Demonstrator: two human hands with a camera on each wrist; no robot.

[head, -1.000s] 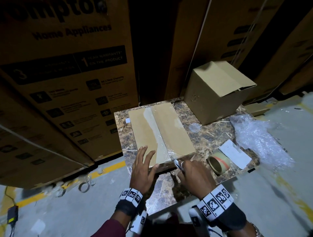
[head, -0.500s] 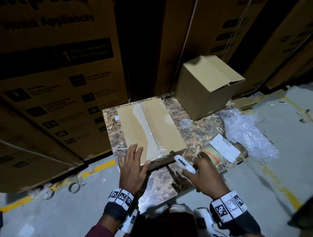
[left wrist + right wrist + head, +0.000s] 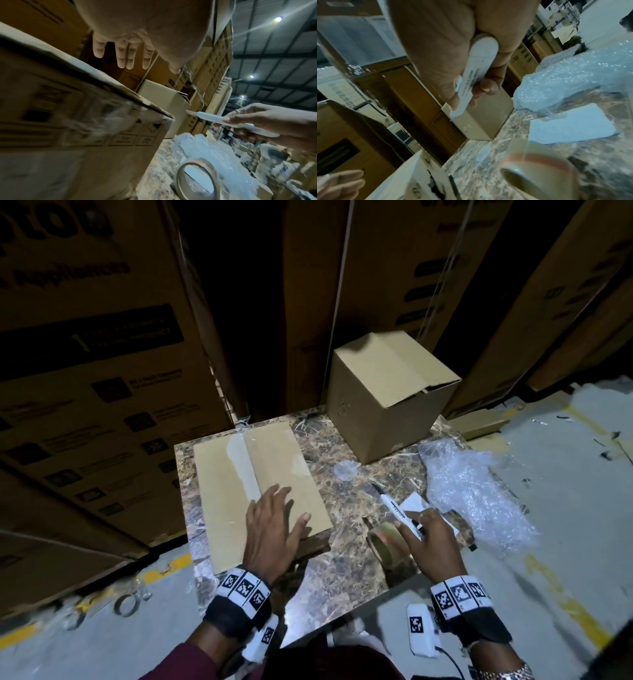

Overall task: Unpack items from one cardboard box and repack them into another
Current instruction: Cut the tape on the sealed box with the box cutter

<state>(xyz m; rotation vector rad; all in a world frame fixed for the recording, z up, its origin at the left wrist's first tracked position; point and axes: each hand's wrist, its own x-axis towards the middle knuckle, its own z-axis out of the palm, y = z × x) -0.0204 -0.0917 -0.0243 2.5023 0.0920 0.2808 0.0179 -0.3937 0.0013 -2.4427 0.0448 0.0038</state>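
The marble-patterned bench carries everything. The taped flat box is laid along its left half, flaps closed and tape running down the seam, so it seems to be the one to be unpacked. A second cardboard box is set at the back, one top flap slightly raised, probably as the receiving box. Bubble wrap is heaped at the right edge, with a white sheet of paper beside it. The left hand is laid flat on the taped box, fingers straight and spread, apparently to steady it. The right hand is held above the tape roll, well apart from the seam. Its fingers are wrapped round a white utility knife, blade end pointed away, presumably kept clear of the other hand.
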